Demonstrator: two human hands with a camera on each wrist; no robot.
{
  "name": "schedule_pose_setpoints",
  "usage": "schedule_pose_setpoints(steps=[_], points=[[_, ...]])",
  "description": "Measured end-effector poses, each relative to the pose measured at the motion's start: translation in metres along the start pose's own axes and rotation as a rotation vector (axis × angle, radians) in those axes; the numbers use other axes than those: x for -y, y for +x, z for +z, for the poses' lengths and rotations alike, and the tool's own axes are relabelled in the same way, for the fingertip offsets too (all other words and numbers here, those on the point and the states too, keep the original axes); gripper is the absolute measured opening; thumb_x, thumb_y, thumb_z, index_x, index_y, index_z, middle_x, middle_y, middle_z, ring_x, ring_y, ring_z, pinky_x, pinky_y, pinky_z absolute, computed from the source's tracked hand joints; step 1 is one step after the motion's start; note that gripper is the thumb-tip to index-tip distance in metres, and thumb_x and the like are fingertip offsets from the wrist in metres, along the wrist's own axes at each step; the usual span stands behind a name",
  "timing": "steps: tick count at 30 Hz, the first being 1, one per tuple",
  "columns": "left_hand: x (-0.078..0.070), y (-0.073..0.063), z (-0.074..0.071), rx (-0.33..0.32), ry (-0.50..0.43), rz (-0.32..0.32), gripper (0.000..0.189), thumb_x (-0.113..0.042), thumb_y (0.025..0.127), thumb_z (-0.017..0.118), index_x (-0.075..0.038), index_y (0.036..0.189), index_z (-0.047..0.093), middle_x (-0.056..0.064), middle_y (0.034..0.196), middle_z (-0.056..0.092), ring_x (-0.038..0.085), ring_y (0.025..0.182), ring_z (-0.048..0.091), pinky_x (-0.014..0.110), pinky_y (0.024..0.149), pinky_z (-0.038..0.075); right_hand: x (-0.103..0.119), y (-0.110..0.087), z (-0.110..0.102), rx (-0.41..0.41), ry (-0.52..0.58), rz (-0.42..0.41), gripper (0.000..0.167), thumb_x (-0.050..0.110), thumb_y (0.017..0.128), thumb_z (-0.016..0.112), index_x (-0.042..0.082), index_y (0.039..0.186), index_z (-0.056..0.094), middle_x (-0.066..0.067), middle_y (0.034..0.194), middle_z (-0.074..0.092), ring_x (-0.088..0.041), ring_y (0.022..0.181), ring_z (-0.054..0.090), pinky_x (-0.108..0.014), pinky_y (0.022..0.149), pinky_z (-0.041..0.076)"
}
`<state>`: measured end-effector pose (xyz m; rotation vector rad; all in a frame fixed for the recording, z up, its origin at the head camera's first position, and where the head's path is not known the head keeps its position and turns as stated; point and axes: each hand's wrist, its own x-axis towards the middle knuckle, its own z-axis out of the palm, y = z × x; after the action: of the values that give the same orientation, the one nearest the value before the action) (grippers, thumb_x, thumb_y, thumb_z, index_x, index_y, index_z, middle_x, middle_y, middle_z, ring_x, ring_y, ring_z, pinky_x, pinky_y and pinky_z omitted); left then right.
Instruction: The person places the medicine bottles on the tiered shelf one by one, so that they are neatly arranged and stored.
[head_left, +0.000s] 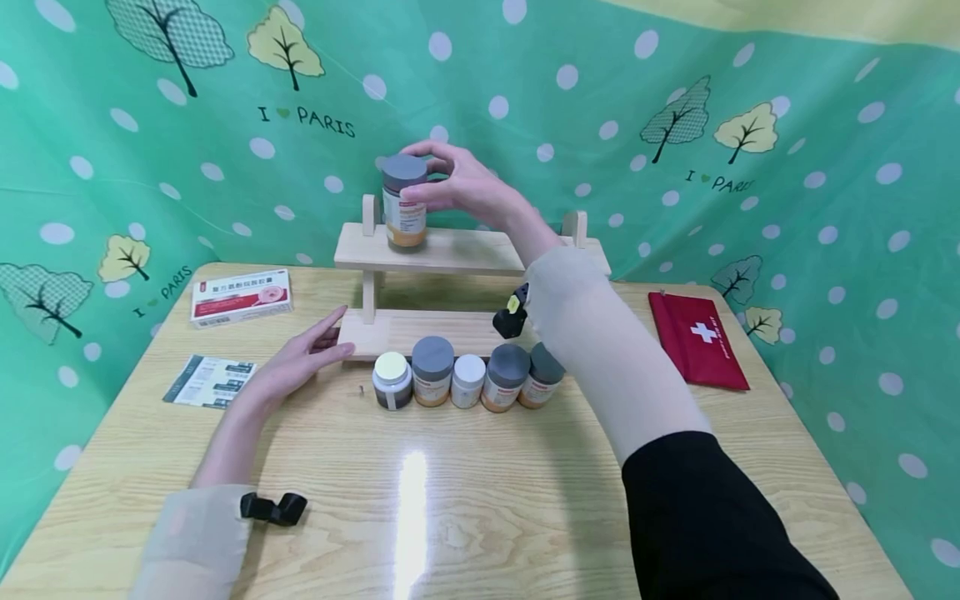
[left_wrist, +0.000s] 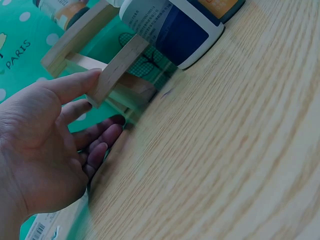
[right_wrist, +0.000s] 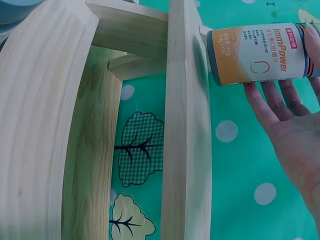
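A two-tier wooden shelf stands at the back of the table. Above the left end of its upper board, my right hand grips an upright supplement jar with a grey lid. Its white and orange label reads ImmPower in the right wrist view, where the jar's base is right at the board. My left hand is at the left end of the lower board, thumb at the front corner and fingers round the end; the left wrist view shows the thumb against the wood.
Several jars stand in a row before the shelf: a cream-lidded bottle, a small white bottle and grey-lidded jars. A medicine box and a blister pack lie left; a red first aid pouch lies right.
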<state>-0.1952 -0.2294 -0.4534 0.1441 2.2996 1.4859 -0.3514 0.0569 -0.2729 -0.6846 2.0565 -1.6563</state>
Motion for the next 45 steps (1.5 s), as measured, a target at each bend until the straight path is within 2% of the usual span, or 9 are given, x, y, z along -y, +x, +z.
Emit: schedule_pose_setpoints(steps=[9, 24, 28, 34, 38, 45], points=[[0.000, 0.000, -0.001, 0.010, 0.007, -0.012, 0.087, -0.052, 0.100, 0.061, -0.035, 0.166, 0.007, 0.027, 0.167, 0.023, 0.047, 0.153, 0.024, 0.069, 0.124, 0.019, -0.006, 0.003, 0.005, 0.012, -0.048, -0.002, 0.057, 0.016, 0.088, 0.077, 0.019, 0.141, 0.055, -0.007, 0.136, 0.053, -0.025, 0.128, 0.056, -0.038, 0.106, 0.054], [-0.002, 0.000, -0.001, 0.003, -0.001, -0.021, 0.088, -0.053, 0.099, 0.063, -0.038, 0.166, 0.008, 0.026, 0.165, 0.025, 0.044, 0.152, 0.025, 0.068, 0.124, 0.018, -0.010, 0.001, 0.005, 0.006, -0.072, -0.007, 0.058, 0.016, 0.089, 0.078, 0.019, 0.142, 0.055, -0.006, 0.134, 0.053, -0.025, 0.126, 0.057, -0.039, 0.105, 0.055], [-0.001, -0.001, -0.001, -0.001, 0.000, -0.022, 0.088, -0.053, 0.099, 0.063, -0.037, 0.166, 0.008, 0.026, 0.165, 0.025, 0.044, 0.152, 0.025, 0.068, 0.124, 0.018, -0.010, -0.001, 0.005, 0.016, -0.111, -0.016, 0.062, 0.016, 0.089, 0.078, 0.020, 0.145, 0.053, -0.007, 0.136, 0.053, -0.023, 0.127, 0.055, -0.038, 0.105, 0.054], [0.000, -0.002, -0.001, -0.004, 0.001, -0.021, 0.087, -0.053, 0.099, 0.063, -0.037, 0.166, 0.008, 0.026, 0.165, 0.025, 0.044, 0.152, 0.025, 0.068, 0.124, 0.018, -0.005, -0.011, 0.004, 0.037, -0.205, -0.013, 0.073, 0.026, 0.088, 0.078, 0.029, 0.153, 0.046, -0.006, 0.146, 0.050, -0.021, 0.134, 0.051, -0.041, 0.109, 0.051], [0.000, -0.001, -0.002, -0.004, 0.003, -0.022, 0.088, -0.053, 0.099, 0.063, -0.037, 0.166, 0.009, 0.026, 0.165, 0.026, 0.044, 0.152, 0.026, 0.068, 0.124, 0.018, -0.005, -0.023, 0.000, 0.020, -0.274, 0.001, 0.078, 0.034, 0.089, 0.078, 0.032, 0.157, 0.039, -0.005, 0.150, 0.050, -0.020, 0.137, 0.051, -0.042, 0.111, 0.049], [0.001, 0.000, -0.001, -0.003, 0.004, -0.022, 0.087, -0.053, 0.099, 0.063, -0.038, 0.166, 0.009, 0.025, 0.163, 0.029, 0.043, 0.150, 0.028, 0.067, 0.123, 0.020, -0.011, -0.046, -0.015, 0.015, -0.306, -0.006, 0.080, 0.032, 0.094, 0.073, 0.024, 0.162, 0.031, -0.015, 0.152, 0.048, -0.029, 0.136, 0.054, -0.049, 0.110, 0.051]])
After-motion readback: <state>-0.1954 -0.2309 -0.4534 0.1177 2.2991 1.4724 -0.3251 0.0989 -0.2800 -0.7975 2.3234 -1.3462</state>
